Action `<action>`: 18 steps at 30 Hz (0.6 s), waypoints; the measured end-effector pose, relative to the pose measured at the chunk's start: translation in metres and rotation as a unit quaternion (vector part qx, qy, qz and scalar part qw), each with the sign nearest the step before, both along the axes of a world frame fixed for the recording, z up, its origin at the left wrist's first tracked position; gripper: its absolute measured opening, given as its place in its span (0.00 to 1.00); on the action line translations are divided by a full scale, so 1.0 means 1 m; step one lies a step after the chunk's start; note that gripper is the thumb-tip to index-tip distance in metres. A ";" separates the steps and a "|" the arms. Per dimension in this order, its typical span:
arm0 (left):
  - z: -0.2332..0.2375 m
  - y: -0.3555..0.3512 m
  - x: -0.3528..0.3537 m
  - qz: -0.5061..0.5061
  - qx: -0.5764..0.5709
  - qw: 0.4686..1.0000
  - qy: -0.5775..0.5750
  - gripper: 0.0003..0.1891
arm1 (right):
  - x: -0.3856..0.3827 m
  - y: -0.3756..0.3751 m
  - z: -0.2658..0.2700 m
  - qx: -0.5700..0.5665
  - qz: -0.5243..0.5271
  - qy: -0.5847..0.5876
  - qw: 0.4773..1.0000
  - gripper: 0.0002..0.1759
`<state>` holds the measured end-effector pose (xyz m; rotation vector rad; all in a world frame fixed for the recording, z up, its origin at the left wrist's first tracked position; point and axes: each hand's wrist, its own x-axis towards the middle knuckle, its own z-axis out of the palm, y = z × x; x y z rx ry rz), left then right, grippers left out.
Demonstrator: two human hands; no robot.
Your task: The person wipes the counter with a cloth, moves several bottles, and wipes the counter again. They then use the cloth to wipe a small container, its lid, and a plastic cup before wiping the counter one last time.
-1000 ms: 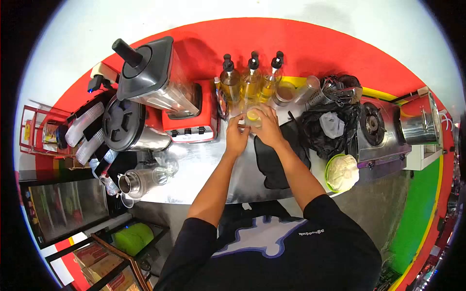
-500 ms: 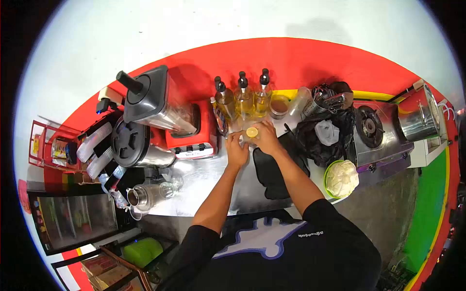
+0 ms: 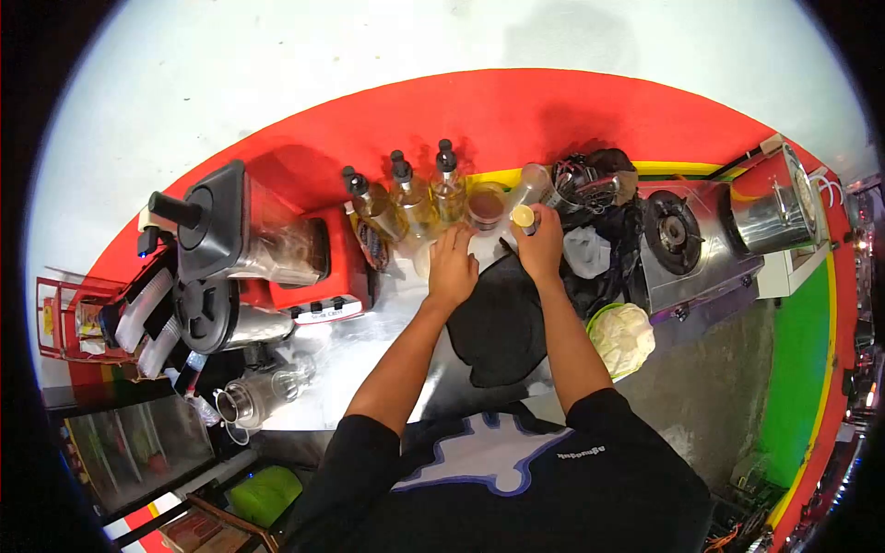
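Observation:
My right hand (image 3: 540, 247) is closed around a small round thing with a pale yellow top (image 3: 523, 217); whether it is a small cup or a cut fruit I cannot make out. My left hand (image 3: 453, 269) is over the metal counter, fingers stretched forward and thumb apart, with nothing visible in it. Just left of it is a faint clear round shape (image 3: 423, 260), perhaps a cup. Three bottles with black tops (image 3: 412, 207) stand behind my left hand. Between the hands and the wall are a jar of brown contents (image 3: 486, 206) and a clear tumbler (image 3: 530, 187).
A black cloth (image 3: 500, 327) lies on the counter (image 3: 355, 359). A red blender (image 3: 318, 263) and a steel pitcher (image 3: 244, 401) are left. To the right are a black bag (image 3: 622, 267), a green bowl with pale contents (image 3: 623, 339), a burner (image 3: 673, 235) and a pot (image 3: 774, 207).
My right hand has moved right and away from the left hand, carrying the yellow-topped thing towards the tumbler. The left hand's fingers have come away from it. The view has shifted right.

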<state>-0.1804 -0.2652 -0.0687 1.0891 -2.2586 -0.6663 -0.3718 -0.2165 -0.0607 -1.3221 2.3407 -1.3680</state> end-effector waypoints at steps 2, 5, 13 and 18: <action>-0.002 -0.008 -0.018 -0.039 0.036 0.999 0.002 0.34 | -0.013 -0.003 0.001 0.063 0.002 -0.014 0.998 0.22; -0.019 -0.022 -0.037 -0.075 0.008 0.996 -0.051 0.39 | -0.015 -0.006 -0.021 0.149 -0.003 0.077 0.986 0.23; -0.029 -0.021 -0.044 -0.076 -0.001 0.986 -0.146 0.43 | -0.006 -0.007 -0.058 0.277 -0.026 0.121 0.953 0.32; -0.027 -0.018 -0.034 -0.094 -0.019 0.985 -0.146 0.44 | 0.001 -0.004 -0.044 0.295 -0.031 0.100 0.950 0.36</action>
